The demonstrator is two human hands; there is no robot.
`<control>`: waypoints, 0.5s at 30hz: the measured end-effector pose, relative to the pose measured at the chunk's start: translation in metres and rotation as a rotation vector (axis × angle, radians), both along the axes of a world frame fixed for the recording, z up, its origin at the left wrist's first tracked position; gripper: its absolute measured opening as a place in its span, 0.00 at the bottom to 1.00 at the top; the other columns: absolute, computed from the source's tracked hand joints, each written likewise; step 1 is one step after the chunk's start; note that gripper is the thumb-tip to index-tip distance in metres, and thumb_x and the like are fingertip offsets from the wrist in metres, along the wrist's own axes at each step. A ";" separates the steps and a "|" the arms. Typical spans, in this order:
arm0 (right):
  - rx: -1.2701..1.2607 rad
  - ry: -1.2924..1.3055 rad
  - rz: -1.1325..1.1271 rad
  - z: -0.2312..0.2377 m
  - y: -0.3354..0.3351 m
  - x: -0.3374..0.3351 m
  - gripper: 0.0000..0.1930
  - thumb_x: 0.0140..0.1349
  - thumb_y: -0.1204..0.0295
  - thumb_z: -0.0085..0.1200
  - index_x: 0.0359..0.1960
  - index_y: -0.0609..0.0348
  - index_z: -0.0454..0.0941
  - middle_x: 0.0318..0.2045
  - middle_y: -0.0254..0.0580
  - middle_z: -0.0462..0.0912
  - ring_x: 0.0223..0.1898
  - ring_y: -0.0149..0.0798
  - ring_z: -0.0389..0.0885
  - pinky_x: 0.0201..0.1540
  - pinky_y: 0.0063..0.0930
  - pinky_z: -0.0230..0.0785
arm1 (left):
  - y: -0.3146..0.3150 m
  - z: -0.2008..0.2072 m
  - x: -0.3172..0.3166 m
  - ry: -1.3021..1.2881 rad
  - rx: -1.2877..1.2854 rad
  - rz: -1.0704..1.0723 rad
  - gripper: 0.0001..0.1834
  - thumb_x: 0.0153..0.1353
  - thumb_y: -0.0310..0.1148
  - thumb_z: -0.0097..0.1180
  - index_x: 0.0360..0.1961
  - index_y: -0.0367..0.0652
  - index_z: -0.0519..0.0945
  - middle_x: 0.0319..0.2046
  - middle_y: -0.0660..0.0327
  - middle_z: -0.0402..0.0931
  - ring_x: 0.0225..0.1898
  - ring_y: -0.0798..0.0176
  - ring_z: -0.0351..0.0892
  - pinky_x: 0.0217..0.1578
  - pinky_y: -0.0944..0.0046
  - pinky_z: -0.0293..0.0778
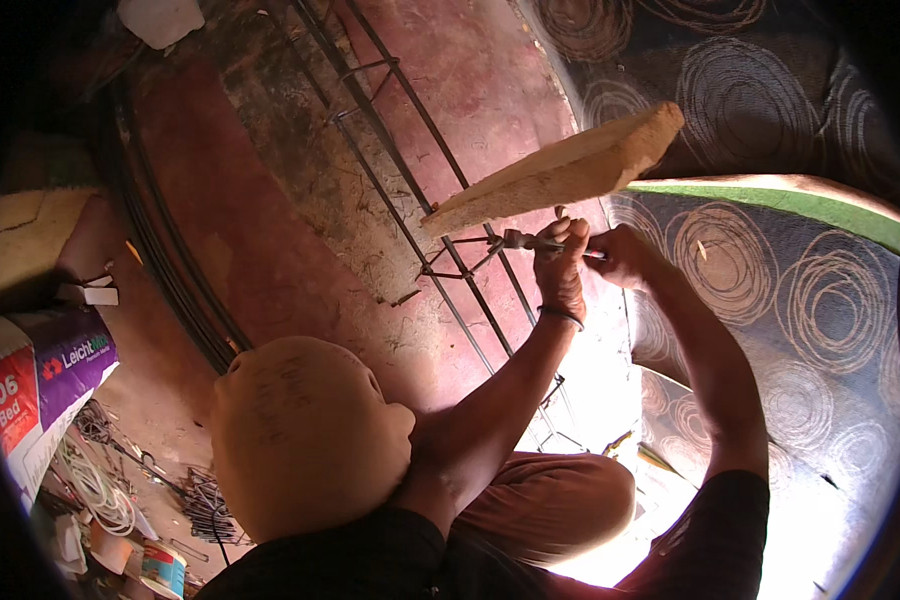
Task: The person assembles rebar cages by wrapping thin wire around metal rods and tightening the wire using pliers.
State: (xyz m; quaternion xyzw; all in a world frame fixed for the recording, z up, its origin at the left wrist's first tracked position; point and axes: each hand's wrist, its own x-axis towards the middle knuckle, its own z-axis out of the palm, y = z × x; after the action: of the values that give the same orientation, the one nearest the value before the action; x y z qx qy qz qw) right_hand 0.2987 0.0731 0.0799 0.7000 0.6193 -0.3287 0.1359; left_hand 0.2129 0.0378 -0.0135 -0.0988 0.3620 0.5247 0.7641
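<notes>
A pair of metal pincers (520,239) has its jaws at a corner of the rebar cage (475,310), where a stirrup meets a long bar. My left hand (560,270), with a dark band at the wrist, is closed around the pincers' handles. From the other side my right hand (625,256) grips the handle end. Just beyond both hands, a rough wooden plank (565,165) lies across the bars. Fingers partly hide the handles, and any tie wire at the jaws is too small to make out.
Long dark rods (160,230) lie along the left. A purple and red bag (55,370), coiled pale cord (95,490) and bent wire stirrups (210,505) sit lower left. Dark patterned carpet (760,280) covers the right. A large rounded beige shape (300,440) is beside my left arm.
</notes>
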 end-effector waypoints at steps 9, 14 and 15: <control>-0.073 -0.475 0.039 0.026 -0.015 -0.046 0.30 0.51 0.69 0.59 0.59 0.58 0.69 0.50 0.48 0.73 0.53 0.48 0.71 0.59 0.48 0.58 | 0.028 0.016 -0.012 -0.055 -0.298 -0.096 0.20 0.58 0.43 0.68 0.33 0.39 0.73 0.29 0.53 0.81 0.31 0.61 0.81 0.37 0.61 0.78; 0.513 -0.535 0.114 -0.021 -0.065 -0.008 0.25 0.49 0.75 0.57 0.53 0.59 0.72 0.39 0.43 0.77 0.45 0.46 0.75 0.53 0.44 0.63 | 0.017 0.038 -0.006 -0.151 -0.303 -0.068 0.16 0.59 0.39 0.67 0.35 0.40 0.75 0.30 0.59 0.80 0.32 0.65 0.79 0.38 0.65 0.75; 0.517 -0.418 0.141 -0.020 -0.062 -0.006 0.19 0.50 0.75 0.56 0.47 0.59 0.75 0.34 0.42 0.78 0.39 0.47 0.77 0.48 0.41 0.67 | 0.012 0.035 -0.005 -0.085 -0.291 -0.117 0.14 0.59 0.37 0.67 0.36 0.40 0.76 0.30 0.61 0.80 0.33 0.66 0.78 0.38 0.66 0.74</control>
State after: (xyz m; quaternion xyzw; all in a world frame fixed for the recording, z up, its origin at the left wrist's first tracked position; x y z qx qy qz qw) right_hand 0.2925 0.0109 0.0596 0.7189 0.6879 0.0000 0.1004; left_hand 0.2083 0.0501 0.0216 -0.2092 0.4066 0.4167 0.7857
